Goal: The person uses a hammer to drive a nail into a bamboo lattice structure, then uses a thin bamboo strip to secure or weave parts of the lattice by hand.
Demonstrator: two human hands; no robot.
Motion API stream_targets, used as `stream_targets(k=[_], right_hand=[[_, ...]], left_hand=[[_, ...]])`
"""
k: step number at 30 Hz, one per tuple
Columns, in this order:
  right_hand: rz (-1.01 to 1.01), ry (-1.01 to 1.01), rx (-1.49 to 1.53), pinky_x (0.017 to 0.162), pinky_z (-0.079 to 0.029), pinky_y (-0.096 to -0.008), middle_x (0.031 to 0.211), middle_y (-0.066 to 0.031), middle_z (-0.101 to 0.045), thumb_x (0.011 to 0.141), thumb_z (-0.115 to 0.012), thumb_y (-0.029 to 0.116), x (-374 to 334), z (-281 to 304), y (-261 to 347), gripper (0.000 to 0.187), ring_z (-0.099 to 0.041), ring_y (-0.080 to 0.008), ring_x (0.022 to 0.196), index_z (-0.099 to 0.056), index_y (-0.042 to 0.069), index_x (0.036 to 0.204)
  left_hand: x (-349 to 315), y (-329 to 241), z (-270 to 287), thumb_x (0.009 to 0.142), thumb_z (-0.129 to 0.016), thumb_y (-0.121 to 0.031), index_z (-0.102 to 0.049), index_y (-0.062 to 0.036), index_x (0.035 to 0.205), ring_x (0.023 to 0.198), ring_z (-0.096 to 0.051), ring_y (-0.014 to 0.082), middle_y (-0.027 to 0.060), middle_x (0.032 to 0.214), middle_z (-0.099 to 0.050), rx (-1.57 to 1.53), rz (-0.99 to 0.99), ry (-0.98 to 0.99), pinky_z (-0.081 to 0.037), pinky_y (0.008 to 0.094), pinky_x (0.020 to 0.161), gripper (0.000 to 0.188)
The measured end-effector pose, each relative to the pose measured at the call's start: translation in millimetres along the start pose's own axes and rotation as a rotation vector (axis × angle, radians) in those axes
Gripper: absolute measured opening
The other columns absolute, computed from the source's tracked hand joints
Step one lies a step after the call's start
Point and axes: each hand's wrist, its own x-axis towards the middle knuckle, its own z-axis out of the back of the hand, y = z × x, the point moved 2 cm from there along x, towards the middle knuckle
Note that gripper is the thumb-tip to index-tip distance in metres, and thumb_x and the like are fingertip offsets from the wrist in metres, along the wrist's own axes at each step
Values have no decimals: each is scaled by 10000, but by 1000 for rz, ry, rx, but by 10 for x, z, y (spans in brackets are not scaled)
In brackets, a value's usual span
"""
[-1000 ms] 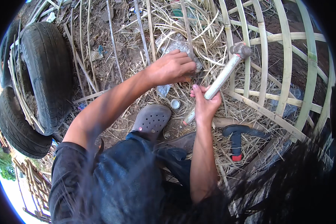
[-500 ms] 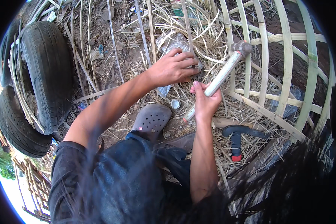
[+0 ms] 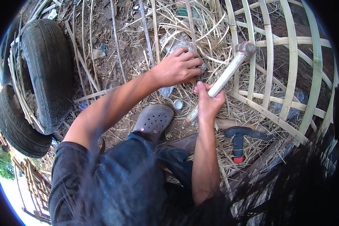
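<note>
- Hammer [image 3: 231, 70] in the head view is slanting diagonally over straw-strewn ground [image 3: 257, 150], head pointing forward-right across the left edge of the bamboo lattice [image 3: 269, 56].
- Right hand [image 3: 211, 105] is gripping it below mid-length.
- Left hand [image 3: 180, 68] is curling half-closed; cannot tell whether holding anything.

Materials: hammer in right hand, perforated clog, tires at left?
Hammer head: likely steel; dull gray, brownish mottling.
Hammer handle: pale, scuffed; painted wood or coated tube, can't tell.
Clog: probably molded foam or soft plastic; matte gray, smooth upper with round holes.
Tires: apparently rubber; matte black, grooved tread.
</note>
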Motion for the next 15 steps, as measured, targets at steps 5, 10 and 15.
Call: stream_targets(k=[5, 10, 15], right_hand=[[-8, -8, -10, 589, -550, -270, 769, -116, -618, 807, -673, -69, -8, -15, 19, 224, -633, -156, 623, -465, -16, 876], [4, -5, -7, 590, -551, -267, 766, -114, -618, 808, -670, -70, -9, -5, 10, 222, -634, -156, 623, -466, -17, 874], [-1, -8, -7, 596, -552, -269, 766, -115, -620, 810, -670, -67, -28, -21, 35, 221, -634, -155, 625, -465, -18, 877]], left_hand=[[61, -8, 11, 700, -724, -293, -617, -149, 909, 1125, -486, 200, 6, 1073, -554, 31, -7, -5, -360, 391, 982, 276], [100, -9, 17, 690, -717, -294, -611, -146, 884, 1122, -486, 194, 3, 1037, -550, 43, -11, 33, -356, 393, 1005, 266], [131, 10, 34, 687, -710, -314, -625, -146, 887, 1153, -477, 186, 0, 1043, -556, 50, -50, 12, -341, 386, 1034, 274]])
